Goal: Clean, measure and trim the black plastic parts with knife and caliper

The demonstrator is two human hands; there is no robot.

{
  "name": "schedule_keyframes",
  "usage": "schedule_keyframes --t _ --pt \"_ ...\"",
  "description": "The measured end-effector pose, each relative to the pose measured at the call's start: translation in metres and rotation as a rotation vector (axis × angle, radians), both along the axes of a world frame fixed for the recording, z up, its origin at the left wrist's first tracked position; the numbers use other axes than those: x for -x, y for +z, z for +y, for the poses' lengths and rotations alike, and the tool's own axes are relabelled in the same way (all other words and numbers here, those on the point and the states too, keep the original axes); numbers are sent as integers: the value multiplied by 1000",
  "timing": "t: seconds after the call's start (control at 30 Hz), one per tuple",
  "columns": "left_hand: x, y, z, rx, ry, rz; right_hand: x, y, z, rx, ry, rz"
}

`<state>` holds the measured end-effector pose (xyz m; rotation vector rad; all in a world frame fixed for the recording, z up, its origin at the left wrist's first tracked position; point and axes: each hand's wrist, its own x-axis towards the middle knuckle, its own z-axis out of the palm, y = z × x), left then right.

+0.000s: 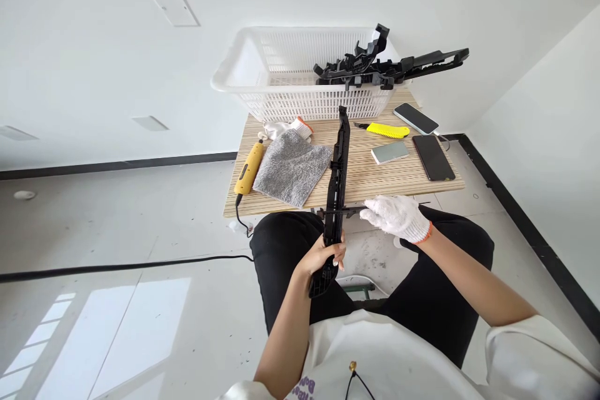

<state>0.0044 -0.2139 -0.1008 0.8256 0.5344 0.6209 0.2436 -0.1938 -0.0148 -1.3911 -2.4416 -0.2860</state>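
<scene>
My bare left hand is wrapped round the lower part of a long black plastic trim piece, which stands lengthwise over my lap, its far end above the table. My right hand, in a white knit glove with an orange cuff, is closed to the right of the piece. From its fingertips a thin dark strip runs left to the piece and crosses it. Whether that strip is a separate tool or an arm of the piece, I cannot tell.
On the wooden table lie a grey cloth, a yellow corded tool, a white glove, a yellow utility knife, a small pale green box and two phones. Behind, a white basket holds black plastic parts.
</scene>
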Motion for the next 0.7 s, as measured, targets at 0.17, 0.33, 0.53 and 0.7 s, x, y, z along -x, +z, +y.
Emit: schedule_keyframes --t 0.17,0.33,0.53,0.7 --pt "0 -6 0 2 -12 23 -3 -10 0 18 -20 101" --pt "0 -5 0 26 -12 24 -1 -11 0 178 -121 179" --pt "0 -2 0 33 -14 18 2 -2 1 253 -177 145" --pt "1 -2 0 36 -17 -3 3 0 -2 225 -191 155"
